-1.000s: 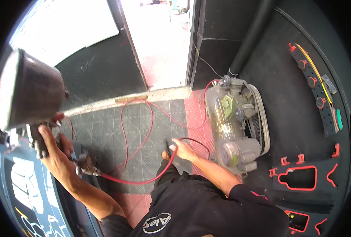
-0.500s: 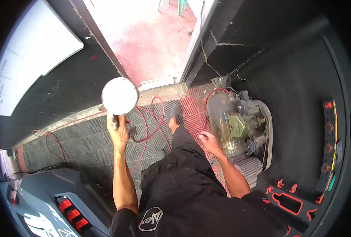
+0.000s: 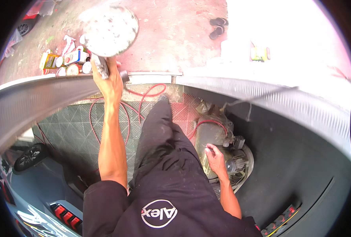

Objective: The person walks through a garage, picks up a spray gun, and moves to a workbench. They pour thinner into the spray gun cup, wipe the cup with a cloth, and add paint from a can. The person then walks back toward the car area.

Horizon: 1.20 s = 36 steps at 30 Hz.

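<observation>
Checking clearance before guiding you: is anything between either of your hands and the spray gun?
Nothing visible separates the left hand from the spray gun; it grips it directly. Between the right hand and it, the view shows a trouser leg, apparently lower down, so probably no obstruction.

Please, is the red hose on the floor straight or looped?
Looped: the red hose bends back on itself over the concrete strip and curves across the dark floor tiles.

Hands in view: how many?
2: the left hand, upper left, wrapped around the spray gun; the right hand, right of centre, seen over the compressor, contact unclear. Some left-hand fingers are hidden.
</observation>
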Available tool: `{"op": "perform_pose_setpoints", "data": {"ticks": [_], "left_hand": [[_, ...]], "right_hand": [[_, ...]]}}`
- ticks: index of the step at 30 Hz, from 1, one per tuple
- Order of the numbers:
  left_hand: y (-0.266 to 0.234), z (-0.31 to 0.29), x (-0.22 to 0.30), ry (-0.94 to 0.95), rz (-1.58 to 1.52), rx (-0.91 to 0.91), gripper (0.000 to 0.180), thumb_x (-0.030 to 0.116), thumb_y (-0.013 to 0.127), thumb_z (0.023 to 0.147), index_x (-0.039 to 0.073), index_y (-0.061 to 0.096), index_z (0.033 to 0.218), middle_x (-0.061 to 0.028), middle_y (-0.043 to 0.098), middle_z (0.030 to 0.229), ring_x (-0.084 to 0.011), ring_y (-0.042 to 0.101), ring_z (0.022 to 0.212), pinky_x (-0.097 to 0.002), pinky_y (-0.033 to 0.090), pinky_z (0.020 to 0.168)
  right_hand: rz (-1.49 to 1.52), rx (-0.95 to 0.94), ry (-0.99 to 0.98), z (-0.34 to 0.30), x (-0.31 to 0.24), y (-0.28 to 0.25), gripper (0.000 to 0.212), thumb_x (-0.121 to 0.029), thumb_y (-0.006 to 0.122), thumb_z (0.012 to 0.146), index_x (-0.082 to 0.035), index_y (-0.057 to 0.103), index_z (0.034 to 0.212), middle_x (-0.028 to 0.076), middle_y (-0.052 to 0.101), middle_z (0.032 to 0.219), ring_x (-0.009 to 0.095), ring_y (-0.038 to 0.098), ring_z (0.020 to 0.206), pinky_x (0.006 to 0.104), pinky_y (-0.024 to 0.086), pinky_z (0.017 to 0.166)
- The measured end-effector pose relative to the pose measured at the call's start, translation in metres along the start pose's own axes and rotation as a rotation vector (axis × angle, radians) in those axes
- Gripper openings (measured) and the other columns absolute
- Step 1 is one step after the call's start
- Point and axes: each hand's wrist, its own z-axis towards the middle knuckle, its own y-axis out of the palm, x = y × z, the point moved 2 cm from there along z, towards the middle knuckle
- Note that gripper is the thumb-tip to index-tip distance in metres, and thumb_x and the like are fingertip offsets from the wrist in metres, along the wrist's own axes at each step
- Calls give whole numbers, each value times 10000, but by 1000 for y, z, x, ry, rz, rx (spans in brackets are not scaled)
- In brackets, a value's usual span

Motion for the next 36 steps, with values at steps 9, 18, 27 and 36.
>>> {"op": "perform_pose_setpoints", "data": {"ticks": [9,18,27,36], "left_hand": [[39,223,-120,304,408,370,509,255,667,1058,-47,473,1419,-135,767,1052,-251,705,1019,-394,505,978],[34,326,-206,-118,445,245,484,166,631,1075,-46,463,1477,-227,577,1378,-341,580,1244,-424,444,1095],[28,403,-198,-611,339,583,614,392,649,1080,-43,488,1483,-231,592,1403,-331,567,1298,-427,417,1133],[92,453,-209,-682,589,1454,554,389,690,1061,-88,607,1332,-208,697,1144,-301,663,1007,-398,549,872]], "right_hand": [[314,125,472,54,145,13,426,-347,646,1063,14,695,1282,91,753,1071,199,705,920,355,554,834],[278,-59,630,251,-125,42,415,-347,615,1082,-15,668,1324,93,735,1126,196,720,922,351,567,786],[148,-63,211,578,-537,-49,405,-346,645,1050,-27,687,1296,75,724,1085,173,721,808,317,543,640],[-571,-231,-518,864,-982,-18,471,-386,652,1009,30,729,1217,196,772,1120,332,759,972,432,576,877]]}}
